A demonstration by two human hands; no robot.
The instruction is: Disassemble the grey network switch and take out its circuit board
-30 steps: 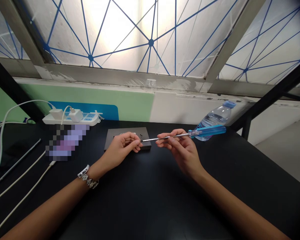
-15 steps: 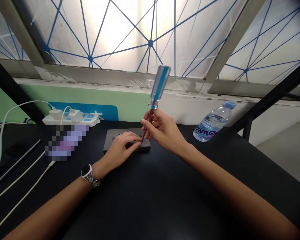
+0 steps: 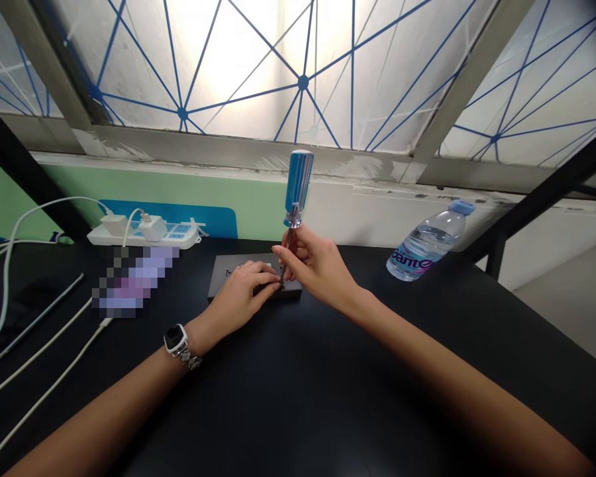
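A screwdriver (image 3: 298, 185) with a blue-and-clear handle stands nearly upright, tip down, over a flat dark grey box (image 3: 220, 270). My right hand (image 3: 325, 268) pinches its metal shaft just below the handle. My left hand (image 3: 241, 295) rests on the box, thumb and fingertips closed together beside the screwdriver's tip. Whatever lies between those fingertips is too small and covered to make out. Small dark items on the box top are partly hidden by my left hand.
A water bottle (image 3: 424, 245) stands at the back right. On the left are a white power strip (image 3: 179, 233) with chargers, a pixelated patch (image 3: 134, 281), and cables (image 3: 49, 358) across the black desk (image 3: 278, 404). A wall and window rise behind.
The screwdriver's handle has swung left and down, so it stands more upright, and its shaft has turned with my right hand. My left hand stays on the box.
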